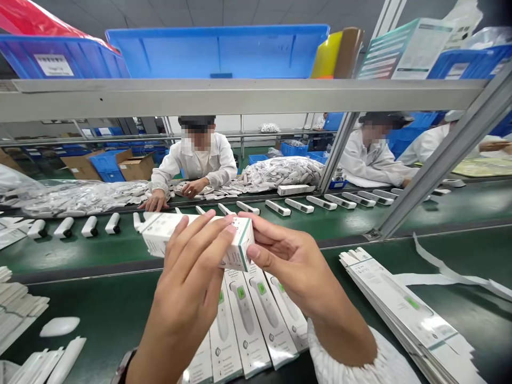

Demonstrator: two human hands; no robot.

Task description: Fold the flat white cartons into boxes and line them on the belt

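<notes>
Both hands grasp the white box (pixel 158 234), raised above the bench's (pixel 120 301) far edge: the left hand (pixel 196 261) lays slanted fingers along it, apparently for steadiness, while the right hand (pixel 286 258), thumb nearest, pinches its end, seemingly to control that corner. Below, printed cartons (pixel 246 320) lie side by side toward the near edge, probably for easy reach.

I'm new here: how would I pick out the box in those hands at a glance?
Find the long pale shelf beam crossing the picture, then drop to the middle. There, above the green work surface, the left hand and right hand hold a white box. It is held up, lengthwise across the view, unlike the white cartons lying beneath it.
</notes>
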